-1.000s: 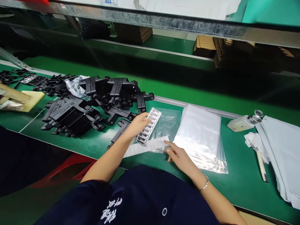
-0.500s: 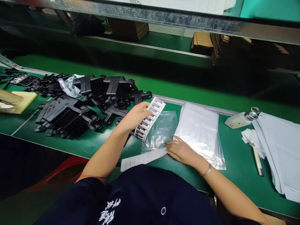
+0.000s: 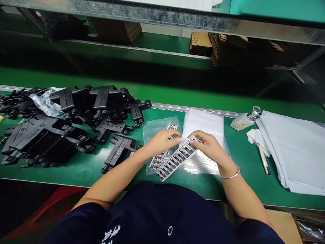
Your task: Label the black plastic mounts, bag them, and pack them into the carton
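My right hand [image 3: 208,146] pinches the upper end of a strip of black-and-white stickers [image 3: 177,160], which slants down to the left. Beside it, my left hand [image 3: 165,140] has its fingers curved, thumb and forefinger slightly apart, with nothing seen between them. Beneath that hand a second sticker strip [image 3: 157,160] lies on a clear plastic bag [image 3: 149,130], partly covered by the hand and the first strip. A stack of clear bags [image 3: 203,120] lies behind my right hand. One black Bosch bracket-like part [image 3: 118,152] rests left of the bag.
More black Bosch parts [image 3: 45,139] are piled on the left, with crumpled plastic [image 3: 47,101] behind. To the right are a pump bottle [image 3: 245,120], a tissue [image 3: 255,138], a pen [image 3: 263,158] and white sheets [image 3: 299,152]. A metal shelf edge [image 3: 162,17] crosses above.
The strip from my left hand now lies on the bag, and that hand moved right. My right hand has lifted the other strip off the table, printed side up. The view shifted right.
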Demonstrator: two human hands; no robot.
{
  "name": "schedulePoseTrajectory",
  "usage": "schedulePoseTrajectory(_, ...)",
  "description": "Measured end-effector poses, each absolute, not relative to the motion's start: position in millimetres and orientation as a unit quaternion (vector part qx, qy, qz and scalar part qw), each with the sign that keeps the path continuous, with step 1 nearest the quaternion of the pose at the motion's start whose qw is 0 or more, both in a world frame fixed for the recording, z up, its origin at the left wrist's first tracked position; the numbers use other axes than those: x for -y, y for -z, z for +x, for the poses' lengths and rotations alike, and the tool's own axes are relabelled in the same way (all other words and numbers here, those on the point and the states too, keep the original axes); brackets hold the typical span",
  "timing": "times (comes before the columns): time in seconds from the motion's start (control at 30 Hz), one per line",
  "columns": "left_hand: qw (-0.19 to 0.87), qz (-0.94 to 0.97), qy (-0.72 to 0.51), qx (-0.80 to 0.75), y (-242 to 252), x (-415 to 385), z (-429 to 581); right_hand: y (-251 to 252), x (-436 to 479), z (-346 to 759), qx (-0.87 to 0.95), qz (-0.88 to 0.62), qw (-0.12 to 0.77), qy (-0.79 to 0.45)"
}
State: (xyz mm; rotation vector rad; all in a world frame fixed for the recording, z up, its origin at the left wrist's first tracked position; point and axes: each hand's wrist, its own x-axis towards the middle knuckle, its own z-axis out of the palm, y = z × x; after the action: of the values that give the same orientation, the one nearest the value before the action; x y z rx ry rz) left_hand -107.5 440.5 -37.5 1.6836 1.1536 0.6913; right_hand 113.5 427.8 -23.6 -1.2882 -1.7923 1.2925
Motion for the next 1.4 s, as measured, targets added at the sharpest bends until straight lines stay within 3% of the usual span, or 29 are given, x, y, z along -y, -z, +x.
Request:
schedulePoseTrajectory(0.17, 0.529, 0.623, -0.303, -0.49, 31, -416, -100, 32, -424, 99, 0.549, -0.482, 0.386, -0.563)
schedulePoseTrajectory(0.3, 0.518, 0.628, -0.299, -0.498, 36, -415, -105, 38, -418, 96, 0.511, -0.481, 0.393, -0.594)
schedulePoseTrajectory(0.4, 0.478, 0.713, -0.216, -0.465, 31, -413, -107, 39, -416, 99, 0.536, -0.473, 0.362, -0.599)
schedulePoseTrajectory(0.47, 0.411, 0.741, -0.263, -0.461, 29, -408, -107, 40, -417, 105, 0.53, -0.479, 0.363, -0.599)
schedulePoseTrajectory(0.53, 0.362, 0.735, -0.353, -0.452, 30, -400, -104, 42, -419, 112, 0.484, -0.503, 0.432, -0.571)
schedulePoseTrajectory(0.6, 0.422, 0.72, -0.36, -0.417, 38, -395, -100, 45, -418, 114, 0.416, -0.521, 0.513, -0.541)
schedulePoseTrajectory(0.67, 0.562, 0.658, -0.322, -0.384, 49, -397, -93, 51, -411, 111, 0.367, -0.523, 0.533, -0.555)
schedulePoseTrajectory(0.8, 0.731, 0.393, -0.397, -0.391, 71, -422, -85, 74, -375, 92, 0.373, -0.516, 0.392, -0.664)
schedulePoseTrajectory(0.9, 0.722, 0.263, -0.481, -0.422, 73, -438, -89, 89, -350, 87, 0.449, -0.489, 0.27, -0.698)
schedulePoseTrajectory(1.0, 0.708, 0.266, -0.489, -0.435, 65, -435, -91, 88, -349, 95, 0.561, -0.498, 0.218, -0.625)
schedulePoseTrajectory(1.1, 0.728, 0.337, -0.426, -0.417, 59, -418, -84, 71, -368, 107, 0.576, -0.559, 0.298, -0.516)
schedulePoseTrajectory(1.2, 0.732, 0.399, -0.383, -0.397, 56, -401, -77, 50, -388, 114, 0.53, -0.561, 0.4, -0.495)
schedulePoseTrajectory(1.4, 0.716, 0.466, -0.333, -0.399, 53, -392, -75, 30, -403, 106, 0.517, -0.527, 0.453, -0.5)
